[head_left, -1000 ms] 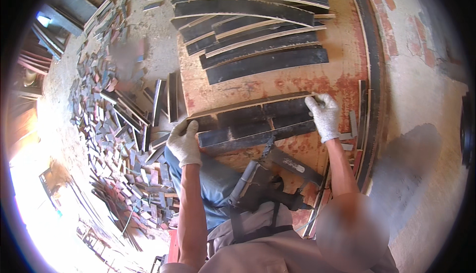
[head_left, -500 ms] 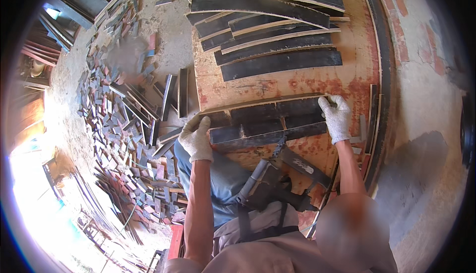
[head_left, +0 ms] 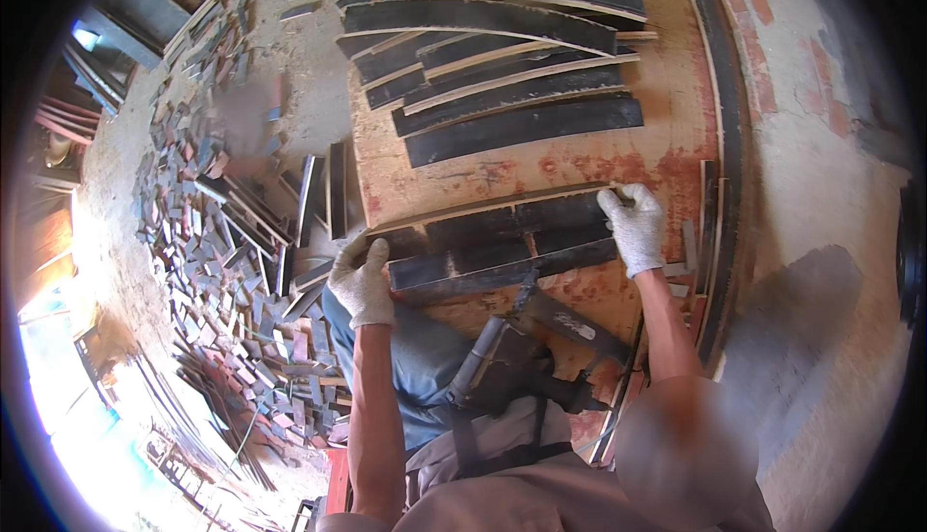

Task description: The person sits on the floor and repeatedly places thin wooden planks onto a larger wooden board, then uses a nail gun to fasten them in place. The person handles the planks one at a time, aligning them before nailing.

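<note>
My left hand [head_left: 361,281], in a pale work glove, grips the left end of a black wooden strip [head_left: 473,231], thumb on top. The gloved right hand [head_left: 633,229] pinches the same strip at its right end. Black faces with bare wood edges and joints show along it, and it slants up to the right. A second row of black wood pieces [head_left: 415,272] lies against its near side; whether the two are joined I cannot tell. Close to my lap, below the strip, rests a dark nail gun [head_left: 502,353].
Several curved black boards [head_left: 526,125] lie in a loose pile on the far part of the wooden worktop [head_left: 570,167]. Offcuts [head_left: 237,339] cover the floor at left, with longer strips [head_left: 336,189] beside the worktop. A long dark rail [head_left: 731,146] runs along its right edge.
The whole scene sits slightly further left in the picture. Both hands keep their hold on the strip's two ends, and nothing was let go.
</note>
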The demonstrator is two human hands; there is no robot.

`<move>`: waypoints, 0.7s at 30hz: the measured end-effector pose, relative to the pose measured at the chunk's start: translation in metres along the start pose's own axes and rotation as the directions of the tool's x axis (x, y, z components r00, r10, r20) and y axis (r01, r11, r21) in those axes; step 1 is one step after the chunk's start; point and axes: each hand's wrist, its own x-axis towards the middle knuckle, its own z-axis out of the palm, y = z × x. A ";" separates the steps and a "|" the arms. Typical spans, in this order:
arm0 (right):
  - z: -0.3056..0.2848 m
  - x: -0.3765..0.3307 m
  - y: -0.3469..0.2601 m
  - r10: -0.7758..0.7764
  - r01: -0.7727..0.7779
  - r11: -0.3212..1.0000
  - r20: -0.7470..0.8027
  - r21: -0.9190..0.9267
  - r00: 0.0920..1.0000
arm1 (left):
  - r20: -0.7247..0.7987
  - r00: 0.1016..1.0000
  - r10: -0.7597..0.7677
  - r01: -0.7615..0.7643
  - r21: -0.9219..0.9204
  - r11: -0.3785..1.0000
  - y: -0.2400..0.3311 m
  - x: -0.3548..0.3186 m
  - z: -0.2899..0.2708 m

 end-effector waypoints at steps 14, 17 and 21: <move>0.004 0.009 0.024 -0.107 0.107 0.994 -0.042 -0.003 0.993 | 0.768 0.445 0.461 -0.876 0.266 0.402 0.045 -0.039 0.116; 0.006 0.007 0.012 -0.099 0.098 0.994 -0.019 -0.046 0.995 | 0.762 0.443 0.472 -0.876 0.257 0.408 0.043 -0.036 0.113; 0.004 0.005 0.003 -0.085 0.082 0.993 -0.029 -0.088 0.996 | 0.761 0.454 0.464 -0.875 0.281 0.394 0.049 -0.039 0.115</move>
